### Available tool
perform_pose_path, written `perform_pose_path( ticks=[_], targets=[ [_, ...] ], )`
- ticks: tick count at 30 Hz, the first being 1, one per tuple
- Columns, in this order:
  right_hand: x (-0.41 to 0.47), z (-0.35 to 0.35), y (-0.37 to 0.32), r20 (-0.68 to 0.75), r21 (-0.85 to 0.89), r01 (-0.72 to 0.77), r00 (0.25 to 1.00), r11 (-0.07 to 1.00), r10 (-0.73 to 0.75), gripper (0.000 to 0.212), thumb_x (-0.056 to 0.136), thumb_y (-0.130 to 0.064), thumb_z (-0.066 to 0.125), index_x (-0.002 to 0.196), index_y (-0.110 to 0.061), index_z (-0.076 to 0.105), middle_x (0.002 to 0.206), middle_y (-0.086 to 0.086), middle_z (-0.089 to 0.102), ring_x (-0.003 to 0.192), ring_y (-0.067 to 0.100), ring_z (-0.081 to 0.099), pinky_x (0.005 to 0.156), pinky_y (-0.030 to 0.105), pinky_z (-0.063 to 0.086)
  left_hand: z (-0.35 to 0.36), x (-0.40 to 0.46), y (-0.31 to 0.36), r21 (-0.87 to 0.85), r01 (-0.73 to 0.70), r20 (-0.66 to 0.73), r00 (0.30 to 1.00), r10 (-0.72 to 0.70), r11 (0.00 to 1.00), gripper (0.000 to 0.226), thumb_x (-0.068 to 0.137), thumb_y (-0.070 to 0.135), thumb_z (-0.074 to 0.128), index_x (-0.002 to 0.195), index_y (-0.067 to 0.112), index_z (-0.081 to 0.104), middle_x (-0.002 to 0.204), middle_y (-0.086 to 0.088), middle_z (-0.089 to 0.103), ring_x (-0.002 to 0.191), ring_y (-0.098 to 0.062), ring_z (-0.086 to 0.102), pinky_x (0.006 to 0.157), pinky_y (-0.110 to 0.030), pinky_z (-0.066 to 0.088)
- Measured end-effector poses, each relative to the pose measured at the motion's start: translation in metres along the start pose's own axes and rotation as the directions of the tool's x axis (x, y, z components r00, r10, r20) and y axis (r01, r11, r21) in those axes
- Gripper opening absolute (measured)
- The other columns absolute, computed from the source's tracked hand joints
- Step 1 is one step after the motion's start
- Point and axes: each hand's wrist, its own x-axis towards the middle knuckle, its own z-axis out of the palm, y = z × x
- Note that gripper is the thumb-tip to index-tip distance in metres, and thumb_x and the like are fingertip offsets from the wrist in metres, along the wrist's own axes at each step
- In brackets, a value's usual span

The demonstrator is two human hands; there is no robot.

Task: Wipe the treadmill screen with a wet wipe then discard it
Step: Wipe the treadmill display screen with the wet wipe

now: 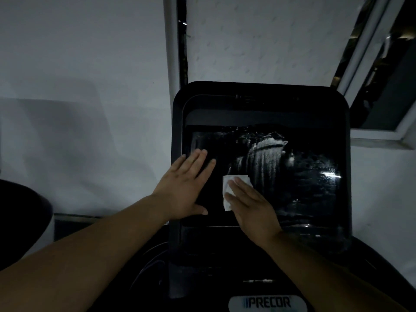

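Observation:
The black treadmill screen (304, 188) fills the middle of the view, with wet streaks across its upper centre and right. A white wet wipe (229, 188) lies flat on the glass near the lower centre. My right hand (249, 203) presses on the wipe with flat fingers, covering its lower right part. My left hand (186, 185) rests flat on the left edge of the screen, fingers spread, holding nothing.
The screen sits in a thick black console frame (177, 131). A Precor logo plate (267, 302) is at the bottom. White wall (78, 86) lies behind on the left, a window frame (369, 70) at the upper right. A dark rounded object (20, 212) stands at far left.

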Motion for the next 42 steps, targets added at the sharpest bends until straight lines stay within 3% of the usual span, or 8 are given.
perform_pose_path(
  ticks=[4,8,14,19,29,34,39,42],
  targets=[
    [-0.002,0.004,-0.009,0.061,-0.006,0.058,0.996,0.998,-0.057,0.037,0.093,-0.016,0.062,0.13,-0.012,0.066,0.153,0.009,0.048,0.149,0.025,0.034,0.118,0.038,0.032,-0.002,0.007,0.015,-0.034,-0.047,-0.009,0.999,0.047,0.998,0.13,0.075,0.085,0.053,0.155,0.018,-0.025,0.164,-0.011,-0.028,0.15,-0.024,-0.029,0.123,-0.043,-0.014],
    [-0.011,-0.01,0.014,0.057,-0.028,0.04,0.998,0.999,-0.038,0.04,0.089,-0.014,0.072,0.129,-0.012,0.067,0.152,0.009,0.05,0.147,0.024,0.036,0.113,0.041,0.039,-0.003,0.005,0.022,-0.059,-0.055,-0.034,0.998,0.053,0.997,0.131,0.074,0.089,0.049,0.156,0.018,-0.023,0.164,-0.009,-0.027,0.15,-0.021,-0.03,0.119,-0.04,-0.02],
    [0.0,0.002,-0.013,0.009,0.008,0.021,1.0,1.0,-0.021,0.035,0.094,-0.015,0.063,0.128,-0.009,0.067,0.15,0.011,0.052,0.146,0.027,0.038,0.116,0.042,0.038,0.007,0.004,0.029,-0.084,-0.047,-0.012,0.999,0.046,0.995,0.127,0.076,0.089,0.045,0.157,0.016,-0.02,0.166,-0.01,-0.024,0.151,-0.022,-0.028,0.123,-0.043,-0.014],
    [-0.021,-0.016,0.019,0.033,-0.026,-0.024,0.999,0.999,0.025,0.042,0.086,-0.01,0.075,0.127,-0.012,0.068,0.151,0.009,0.051,0.147,0.023,0.036,0.114,0.041,0.041,0.017,0.006,0.031,-0.027,0.045,0.021,0.999,-0.044,0.999,0.124,0.08,0.083,0.049,0.158,0.012,-0.016,0.167,-0.014,-0.02,0.153,-0.026,-0.023,0.125,-0.048,-0.005],
    [-0.025,-0.023,0.022,0.039,-0.046,-0.057,0.998,0.997,0.059,0.042,0.083,-0.008,0.078,0.123,-0.01,0.07,0.148,0.011,0.054,0.145,0.026,0.04,0.112,0.042,0.043,0.019,0.01,0.043,0.153,0.115,0.019,0.993,-0.119,0.982,0.125,0.081,0.077,0.055,0.157,0.008,-0.016,0.167,-0.02,-0.016,0.153,-0.034,-0.019,0.122,-0.057,-0.007],
    [-0.025,-0.015,0.019,0.082,-0.057,0.074,0.994,0.996,-0.069,0.038,0.087,-0.011,0.069,0.125,-0.013,0.069,0.15,0.009,0.053,0.146,0.026,0.038,0.115,0.042,0.038,0.018,0.01,0.045,0.14,0.133,0.034,0.99,-0.14,0.981,0.125,0.081,0.076,0.057,0.157,0.009,-0.016,0.167,-0.019,-0.017,0.153,-0.033,-0.02,0.122,-0.057,-0.007],
    [-0.023,-0.018,0.032,-0.017,-0.058,-0.073,0.997,0.996,0.072,0.032,0.094,-0.014,0.058,0.123,-0.01,0.069,0.148,0.011,0.054,0.146,0.026,0.038,0.11,0.045,0.045,0.02,0.012,0.046,0.14,0.14,0.021,0.989,-0.144,0.98,0.126,0.08,0.076,0.058,0.157,0.009,-0.016,0.167,-0.018,-0.017,0.153,-0.032,-0.02,0.122,-0.057,-0.008],
    [0.007,-0.008,0.008,-0.007,-0.035,-0.044,0.999,0.998,0.044,0.036,0.094,-0.019,0.049,0.122,-0.008,0.069,0.145,0.012,0.056,0.144,0.028,0.041,0.112,0.046,0.044,0.022,0.012,0.045,0.126,0.139,0.004,0.99,-0.141,0.982,0.128,0.078,0.077,0.059,0.157,0.01,-0.015,0.168,-0.018,-0.015,0.154,-0.032,-0.019,0.122,-0.057,-0.009]
  ],
)
